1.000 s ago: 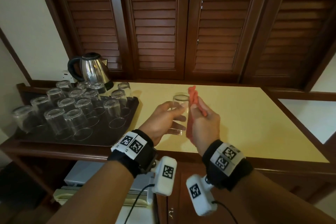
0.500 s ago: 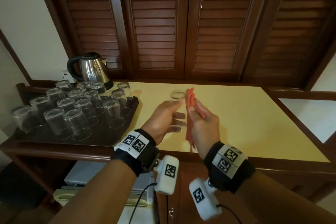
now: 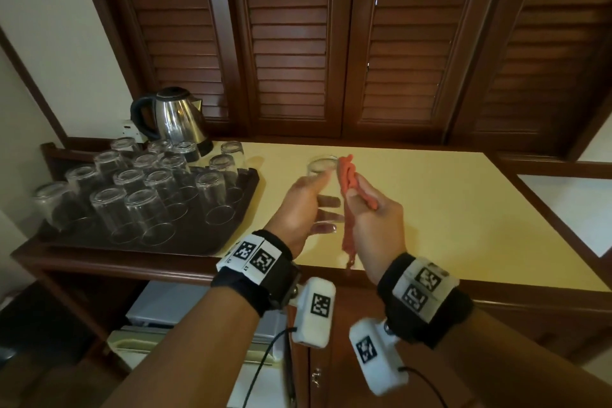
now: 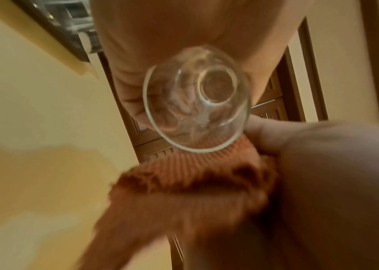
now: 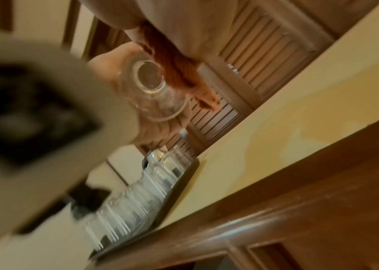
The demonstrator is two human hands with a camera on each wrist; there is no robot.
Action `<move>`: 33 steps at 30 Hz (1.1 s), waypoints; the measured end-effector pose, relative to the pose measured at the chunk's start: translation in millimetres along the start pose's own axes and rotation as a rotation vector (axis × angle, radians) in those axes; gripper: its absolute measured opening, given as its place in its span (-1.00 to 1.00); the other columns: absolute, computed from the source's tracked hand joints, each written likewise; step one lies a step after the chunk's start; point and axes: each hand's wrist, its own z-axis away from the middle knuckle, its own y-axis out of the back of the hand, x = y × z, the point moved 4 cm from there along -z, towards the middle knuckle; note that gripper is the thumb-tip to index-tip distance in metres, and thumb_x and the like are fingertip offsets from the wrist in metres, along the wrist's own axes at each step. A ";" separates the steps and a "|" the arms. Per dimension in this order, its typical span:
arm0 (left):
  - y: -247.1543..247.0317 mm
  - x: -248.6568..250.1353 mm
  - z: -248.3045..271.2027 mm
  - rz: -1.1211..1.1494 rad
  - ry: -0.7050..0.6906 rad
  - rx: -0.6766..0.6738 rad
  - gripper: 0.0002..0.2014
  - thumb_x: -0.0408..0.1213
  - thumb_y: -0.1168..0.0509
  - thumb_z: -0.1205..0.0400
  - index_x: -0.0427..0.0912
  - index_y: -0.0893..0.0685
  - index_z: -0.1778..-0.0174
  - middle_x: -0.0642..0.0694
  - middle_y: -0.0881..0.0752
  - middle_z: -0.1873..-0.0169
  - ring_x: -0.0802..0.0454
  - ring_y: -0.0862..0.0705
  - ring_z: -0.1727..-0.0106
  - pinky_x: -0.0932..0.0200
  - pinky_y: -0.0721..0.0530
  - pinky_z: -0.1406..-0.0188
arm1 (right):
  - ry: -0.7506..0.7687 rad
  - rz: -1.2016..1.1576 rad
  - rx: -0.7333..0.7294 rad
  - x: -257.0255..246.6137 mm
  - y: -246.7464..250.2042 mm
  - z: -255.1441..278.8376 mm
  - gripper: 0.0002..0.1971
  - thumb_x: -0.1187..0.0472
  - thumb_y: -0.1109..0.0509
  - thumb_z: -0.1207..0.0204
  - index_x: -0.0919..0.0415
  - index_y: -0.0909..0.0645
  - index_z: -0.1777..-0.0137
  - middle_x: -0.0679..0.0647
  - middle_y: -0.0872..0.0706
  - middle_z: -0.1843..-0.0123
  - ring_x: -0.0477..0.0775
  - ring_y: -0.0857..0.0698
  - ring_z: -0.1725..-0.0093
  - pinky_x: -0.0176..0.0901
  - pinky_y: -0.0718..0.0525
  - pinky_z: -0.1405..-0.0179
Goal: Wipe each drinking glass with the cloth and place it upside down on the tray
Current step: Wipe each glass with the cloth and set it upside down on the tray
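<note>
A clear drinking glass (image 3: 323,169) is held upright above the yellow counter, and my left hand (image 3: 306,205) grips it round the side. The glass's base (image 4: 216,87) faces the left wrist camera. My right hand (image 3: 372,214) grips a bunched orange cloth (image 3: 347,175) that lies against the glass's right side, its tail hanging down to the counter's front edge. In the right wrist view the glass (image 5: 153,89) and the cloth (image 5: 179,73) are side by side. The dark tray (image 3: 245,209) at the left carries several glasses (image 3: 149,209) standing upside down.
A steel kettle (image 3: 175,119) with a black handle stands behind the tray at the back left. The yellow counter (image 3: 447,209) stretches to the right, with wooden louvred doors (image 3: 331,43) behind it. A cabinet and white appliances sit below the counter's wooden front edge.
Both hands have stayed over the counter's middle. The glass has risen slightly, and the cloth's tail now hangs lower beside it.
</note>
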 end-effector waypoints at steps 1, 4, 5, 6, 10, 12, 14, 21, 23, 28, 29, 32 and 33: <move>-2.5 -1.3 0.7 -0.039 -0.004 -0.036 -0.65 0.09 -0.32 -0.79 -0.07 -0.64 -0.33 -0.23 -0.76 -0.10 -0.14 -0.80 0.05 -0.11 -0.75 -0.02 | -0.024 -0.030 0.036 0.2 2.7 -4.2 -0.65 0.19 -0.30 -0.76 -0.16 -0.67 -0.45 -0.16 -0.85 -0.10 -0.08 -0.78 0.02 -0.13 -0.71 -0.09; 1.2 -0.1 -0.3 -0.008 -0.077 0.089 -0.57 0.14 -0.42 -0.70 -0.10 -0.70 -0.32 -0.16 -0.74 -0.07 -0.13 -0.75 0.11 -0.02 -0.71 0.10 | -0.021 -0.012 0.005 -0.5 -3.4 -0.5 -0.63 0.21 -0.30 -0.76 -0.15 -0.65 -0.48 0.00 -0.86 -0.08 -0.07 -0.71 0.24 -0.09 -0.71 0.07; 2.6 -0.5 -1.4 0.010 -0.070 0.112 -0.55 0.22 -0.36 -0.71 -0.07 -0.71 -0.29 -0.17 -0.73 -0.10 -0.19 -0.76 0.07 -0.05 -0.73 0.07 | -0.014 -0.004 -0.025 0.3 -7.1 2.9 -0.62 0.22 -0.30 -0.76 -0.10 -0.61 -0.52 0.07 -0.83 -0.15 -0.12 -0.67 0.20 -0.12 -0.67 0.04; 1.9 -1.4 -1.1 0.020 -0.038 0.100 -0.54 0.28 -0.28 -0.73 -0.03 -0.68 -0.27 -0.19 -0.73 -0.12 -0.24 -0.78 0.02 -0.10 -0.75 0.00 | -0.020 -0.010 -0.027 2.1 -7.7 3.1 -0.61 0.24 -0.31 -0.76 -0.05 -0.61 -0.53 0.10 -0.81 -0.25 -0.16 -0.70 0.07 -0.13 -0.67 -0.10; -7.6 -7.2 2.2 -0.066 -0.027 -0.010 -0.57 0.11 -0.35 -0.77 -0.09 -0.59 -0.42 -0.21 -0.77 -0.10 -0.17 -0.82 0.04 -0.10 -0.76 0.00 | -0.083 -0.085 0.010 -3.7 0.2 -6.6 -0.63 0.13 -0.34 -0.69 -0.11 -0.67 -0.47 0.00 -0.86 -0.15 0.11 -0.82 -0.09 0.28 -0.72 -0.29; 1.2 -1.8 -1.5 -0.010 -0.069 0.135 -0.52 0.17 -0.36 -0.74 -0.11 -0.63 -0.41 -0.16 -0.74 -0.06 -0.15 -0.78 0.04 -0.05 -0.75 0.06 | -0.034 0.006 -0.042 -3.2 -3.5 1.3 -0.63 0.17 -0.33 -0.75 -0.10 -0.63 -0.51 0.05 -0.87 0.13 0.13 -0.77 0.22 0.11 -0.75 0.09; 5.8 -0.5 -2.3 0.029 -0.032 0.144 -0.58 0.21 -0.24 -0.79 -0.03 -0.63 -0.35 -0.23 -0.74 -0.14 -0.22 -0.81 -0.05 -0.12 -0.78 -0.04 | -0.016 0.009 -0.071 0.3 -6.1 7.8 -0.61 0.22 -0.31 -0.76 -0.05 -0.59 -0.55 0.02 -0.81 -0.03 -0.19 -0.65 0.26 -0.20 -0.65 0.11; 5.4 1.9 -2.1 0.026 -0.072 0.178 -0.50 0.23 -0.28 -0.76 -0.09 -0.64 -0.42 -0.19 -0.76 -0.15 -0.18 -0.80 -0.05 -0.09 -0.79 -0.01 | 0.008 0.008 -0.059 -4.3 -9.2 6.0 -0.63 0.20 -0.31 -0.76 -0.25 -0.62 -0.44 0.21 -0.82 -0.22 0.15 -0.70 0.15 0.11 -0.73 -0.02; 1.6 1.3 -0.2 0.000 -0.010 0.082 -0.51 0.18 -0.20 -0.82 -0.11 -0.56 -0.49 -0.24 -0.76 -0.18 -0.22 -0.82 -0.08 -0.15 -0.78 -0.10 | -0.014 -0.014 -0.024 -2.2 -6.3 2.4 -0.63 0.21 -0.31 -0.76 -0.15 -0.62 -0.48 0.05 -0.77 -0.37 0.09 -0.72 -0.13 0.08 -0.62 -0.37; 5.4 8.6 0.0 -0.094 -0.138 0.169 -0.54 0.18 -0.34 -0.74 -0.10 -0.68 -0.38 -0.09 -0.74 -0.07 -0.04 -0.74 0.06 0.03 -0.67 0.10 | -0.041 -0.009 -0.067 -2.1 -4.4 3.8 -0.62 0.18 -0.27 -0.79 -0.14 -0.59 -0.53 -0.20 -0.83 0.30 -0.19 -0.45 0.49 -0.18 -0.75 0.41; 7.4 10.3 0.4 -0.065 -0.108 0.172 -0.57 0.22 -0.26 -0.77 -0.05 -0.68 -0.32 -0.12 -0.73 -0.11 -0.08 -0.74 0.02 -0.01 -0.67 0.07 | -0.036 0.001 -0.080 -0.8 -5.8 10.5 -0.61 0.20 -0.27 -0.79 -0.10 -0.56 -0.56 -0.21 -0.79 0.38 -0.23 -0.53 0.46 -0.23 -0.73 0.43; 1.7 7.1 1.5 -0.113 -0.045 0.027 -0.66 0.11 -0.26 -0.81 -0.03 -0.61 -0.35 -0.18 -0.75 -0.14 -0.11 -0.79 0.04 -0.09 -0.73 0.01 | -0.046 -0.020 -0.007 8.2 -0.1 2.0 -0.61 0.23 -0.28 -0.78 -0.08 -0.60 -0.54 -0.33 -0.83 0.21 -0.10 -0.75 0.04 -0.14 -0.74 0.02; 1.1 5.2 1.9 -0.134 -0.067 0.023 -0.60 0.08 -0.35 -0.78 -0.07 -0.60 -0.42 -0.15 -0.76 -0.11 -0.08 -0.79 0.08 -0.05 -0.74 0.05 | -0.064 -0.053 0.008 8.5 0.9 -0.3 -0.62 0.21 -0.28 -0.77 -0.11 -0.62 -0.52 -0.28 -0.84 0.15 -0.02 -0.77 -0.01 -0.11 -0.74 -0.04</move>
